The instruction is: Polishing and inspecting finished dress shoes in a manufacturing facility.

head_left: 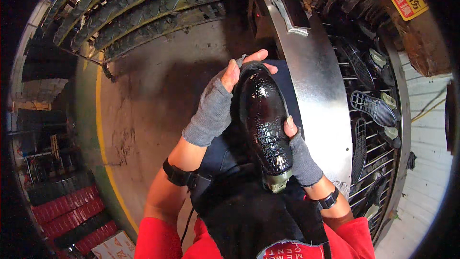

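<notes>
A glossy black shoe upper with a scaled, crocodile-like pattern (264, 115) sits on a last in front of my chest, toe pointing away. My left hand (218, 100), in a grey fingerless glove, wraps around the toe end, fingertips curling over the far rim. My right hand (298, 151), also in a grey fingerless glove, grips the shoe's side near the heel, thumb pressed on the upper. A greenish end of the last (276, 181) sticks out at the heel. I wear a dark apron (249, 211) over red sleeves.
A curved metal machine housing (321, 86) stands just right of the shoe, with wire racks behind it carrying black shoe soles (373, 108). Long racks of dark soles (143, 5) run across the top left. A concrete floor with a yellow line (101, 129) lies to the left, with red stacked boxes (67, 208).
</notes>
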`<state>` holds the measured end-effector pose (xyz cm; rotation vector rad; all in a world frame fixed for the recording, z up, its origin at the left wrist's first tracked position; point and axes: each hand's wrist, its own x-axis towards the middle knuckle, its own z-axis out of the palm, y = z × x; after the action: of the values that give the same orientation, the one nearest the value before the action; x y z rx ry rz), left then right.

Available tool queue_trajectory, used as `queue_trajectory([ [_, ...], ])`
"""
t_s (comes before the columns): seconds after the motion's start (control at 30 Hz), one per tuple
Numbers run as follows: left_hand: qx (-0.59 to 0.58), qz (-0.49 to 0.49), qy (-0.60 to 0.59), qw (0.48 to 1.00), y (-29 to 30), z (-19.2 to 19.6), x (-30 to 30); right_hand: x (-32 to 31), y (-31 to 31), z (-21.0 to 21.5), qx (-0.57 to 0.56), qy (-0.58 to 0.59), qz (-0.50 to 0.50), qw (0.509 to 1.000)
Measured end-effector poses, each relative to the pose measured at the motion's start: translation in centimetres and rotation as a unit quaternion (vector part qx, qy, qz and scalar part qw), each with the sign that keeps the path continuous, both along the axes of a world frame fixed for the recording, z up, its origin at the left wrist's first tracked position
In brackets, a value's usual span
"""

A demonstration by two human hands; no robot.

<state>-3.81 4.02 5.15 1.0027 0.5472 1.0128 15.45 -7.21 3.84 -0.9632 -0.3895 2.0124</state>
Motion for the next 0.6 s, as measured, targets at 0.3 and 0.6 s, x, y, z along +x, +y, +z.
queue_trajectory([
  [0.3,-0.007,-0.007,-0.003,1.000,-0.6,0.8,0.1,0.1,0.2,0.6,0.023,-0.008,0.017,1.000],
  [0.6,0.072,0.001,0.087,0.994,-4.2,4.5,-0.6,0.4,-1.0,1.0,0.072,-0.096,0.038,0.992],
])
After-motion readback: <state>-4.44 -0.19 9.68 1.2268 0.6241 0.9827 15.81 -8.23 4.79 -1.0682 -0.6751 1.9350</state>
